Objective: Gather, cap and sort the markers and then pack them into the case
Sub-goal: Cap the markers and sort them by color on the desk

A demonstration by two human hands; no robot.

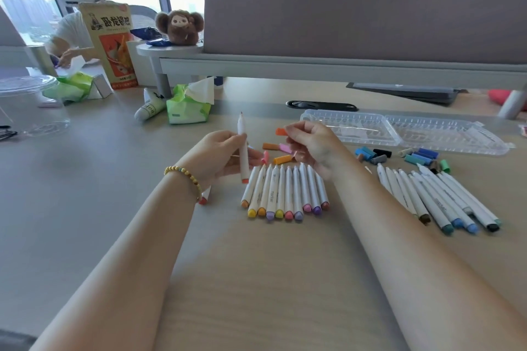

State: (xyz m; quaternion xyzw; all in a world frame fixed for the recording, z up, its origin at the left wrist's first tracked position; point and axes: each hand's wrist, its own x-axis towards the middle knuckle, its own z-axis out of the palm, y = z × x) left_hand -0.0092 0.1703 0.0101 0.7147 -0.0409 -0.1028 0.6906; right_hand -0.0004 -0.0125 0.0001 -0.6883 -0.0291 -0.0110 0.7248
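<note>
Markers: one uncapped marker (pixel 243 148) upright at frame centre, left hand (pixel 219 155) grip curled round barrel. Right hand (pixel 312 144) pinches orange cap (pixel 281 131) beside tip. Row of warm-colour markers (pixel 285 194) on counter (pixel 256 279); cool-colour group (pixel 439 199) right. Loose caps (pixel 422 157) near clear case (pixel 399 129), open, upper right; contents unclear.

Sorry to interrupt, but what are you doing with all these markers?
A person is capping markers. The left hand holds an uncapped marker upright, and the right hand pinches an orange cap beside it. Two groups of uncapped markers lie on the desk, loose caps behind them. The clear case lies open, unpacked.
</note>
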